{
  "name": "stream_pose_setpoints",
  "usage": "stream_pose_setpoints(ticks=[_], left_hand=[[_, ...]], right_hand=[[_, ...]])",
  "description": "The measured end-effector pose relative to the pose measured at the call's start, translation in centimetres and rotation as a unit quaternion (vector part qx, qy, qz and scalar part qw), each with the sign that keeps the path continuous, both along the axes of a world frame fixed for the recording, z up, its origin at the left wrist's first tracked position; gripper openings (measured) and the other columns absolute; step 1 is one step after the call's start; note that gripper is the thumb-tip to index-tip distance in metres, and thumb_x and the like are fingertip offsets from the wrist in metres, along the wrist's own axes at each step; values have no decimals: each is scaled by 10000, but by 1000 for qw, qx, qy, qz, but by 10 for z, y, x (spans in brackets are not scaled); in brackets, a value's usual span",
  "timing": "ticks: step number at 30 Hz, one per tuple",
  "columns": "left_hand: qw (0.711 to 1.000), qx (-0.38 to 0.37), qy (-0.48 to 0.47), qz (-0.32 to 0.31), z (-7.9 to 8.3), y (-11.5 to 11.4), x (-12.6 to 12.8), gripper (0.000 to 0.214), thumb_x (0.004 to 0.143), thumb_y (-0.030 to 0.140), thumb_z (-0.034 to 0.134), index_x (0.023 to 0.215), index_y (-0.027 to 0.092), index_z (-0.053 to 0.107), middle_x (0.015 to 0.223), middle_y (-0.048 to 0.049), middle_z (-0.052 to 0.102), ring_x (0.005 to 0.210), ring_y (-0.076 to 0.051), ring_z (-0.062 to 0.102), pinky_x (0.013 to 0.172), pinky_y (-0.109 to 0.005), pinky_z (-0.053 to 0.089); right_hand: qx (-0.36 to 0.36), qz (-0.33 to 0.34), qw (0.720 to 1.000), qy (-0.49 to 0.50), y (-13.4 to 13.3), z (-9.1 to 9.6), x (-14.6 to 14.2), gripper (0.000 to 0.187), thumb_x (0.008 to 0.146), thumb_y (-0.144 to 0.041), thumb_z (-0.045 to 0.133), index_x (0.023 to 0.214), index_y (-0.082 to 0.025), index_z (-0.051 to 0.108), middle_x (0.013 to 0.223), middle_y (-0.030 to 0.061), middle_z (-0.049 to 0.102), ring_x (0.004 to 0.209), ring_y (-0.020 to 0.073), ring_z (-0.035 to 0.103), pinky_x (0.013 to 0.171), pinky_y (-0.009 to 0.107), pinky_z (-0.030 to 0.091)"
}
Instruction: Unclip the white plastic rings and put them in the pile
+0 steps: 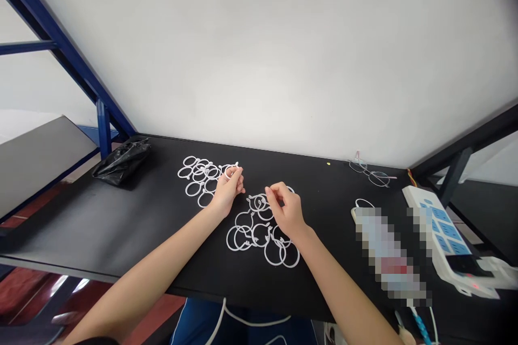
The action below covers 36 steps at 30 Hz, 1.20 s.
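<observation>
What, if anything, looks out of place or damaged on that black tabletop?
No damage stands out. The oddest thing is a small yellow speck on the tabletop near the wall, apart from the white rings; too small to identify.

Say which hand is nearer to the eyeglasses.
Right. The right hand is left of the eyeglasses, at the nearer cluster of white rings; the left hand is farther left, beside the farther cluster.

A person's left hand point(227, 193), pinched, hovers left of the curled right hand point(287, 210), the two apart, bare forearms point(174, 253) slanting inward.
</observation>
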State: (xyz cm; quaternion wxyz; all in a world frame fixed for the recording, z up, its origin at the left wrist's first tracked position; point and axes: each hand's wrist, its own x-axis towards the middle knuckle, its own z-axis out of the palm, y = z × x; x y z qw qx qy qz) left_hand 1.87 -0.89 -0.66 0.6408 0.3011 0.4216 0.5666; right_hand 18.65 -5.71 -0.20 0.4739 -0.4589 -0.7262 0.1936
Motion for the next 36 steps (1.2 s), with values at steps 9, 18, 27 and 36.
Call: stream_pose_setpoints(ticks=[9, 18, 27, 36], left_hand=[[993, -66, -93, 0, 3, 1, -1, 248, 765, 279, 744, 914, 154, 591, 809, 0, 670, 490, -29, 495, 480, -153, 446], [973, -112, -200, -31, 4, 3, -9, 260, 929, 293, 469, 1032, 130, 644, 1106, -114, 696, 581, -69, 582, 540, -196, 498], [969, -126, -213, -23, 4, 3, -7, 266, 937, 308, 448, 1069, 129, 595, 928, -80, 691, 559, -85, 570, 523, -213, 482], [989, -27, -109, -101, 8, -3, -2, 191, 779, 220, 645, 949, 150, 592, 713, 17, 595, 547, -80, 540, 503, -197, 475]], right_hand=[[-8, -7, 1000, -13, 1, -1, 0, 198, 969, -295, 481, 790, -211, 491, 580, -51, 449, 490, 92, 420, 514, 227, 344], [-8, -10, 1000, -25, 1, 0, -1, 195, 964, -300, 485, 794, -211, 520, 579, -39, 493, 491, 103, 462, 512, 229, 376], [13, -13, 1000, -17, 1, 1, -1, 189, 955, -280, 504, 783, -207, 531, 575, -39, 500, 495, 102, 470, 519, 226, 383], [0, -6, 999, -46, 3, -2, -1, 91, 892, -238, 593, 809, -208, 573, 647, -17, 590, 569, 127, 558, 570, 247, 452]])
